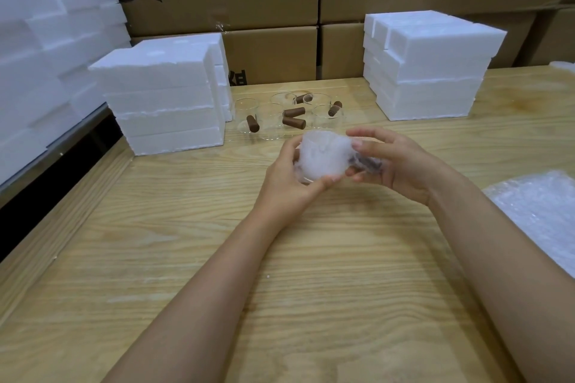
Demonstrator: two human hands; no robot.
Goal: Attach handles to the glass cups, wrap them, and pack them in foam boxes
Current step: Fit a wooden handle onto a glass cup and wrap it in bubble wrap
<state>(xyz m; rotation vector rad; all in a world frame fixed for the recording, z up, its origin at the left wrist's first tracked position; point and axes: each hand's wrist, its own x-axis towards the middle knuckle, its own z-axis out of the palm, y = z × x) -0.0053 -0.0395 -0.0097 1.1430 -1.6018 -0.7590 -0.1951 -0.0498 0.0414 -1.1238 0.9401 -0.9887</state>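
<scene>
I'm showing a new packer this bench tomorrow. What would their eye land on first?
First, the two hands at mid-table: the left hand and right hand hold a wrapped cup, bundled in white wrap, just above the wood. Behind it stands a cluster of bare glass cups with brown handles, flanked by a left foam stack and a right foam stack.

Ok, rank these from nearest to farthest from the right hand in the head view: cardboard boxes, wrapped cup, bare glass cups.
1. Wrapped cup: gripped by the right hand itself.
2. Glass cups: standing on the table just beyond, to its left.
3. Cardboard boxes: stacked behind the table, farthest back.
</scene>
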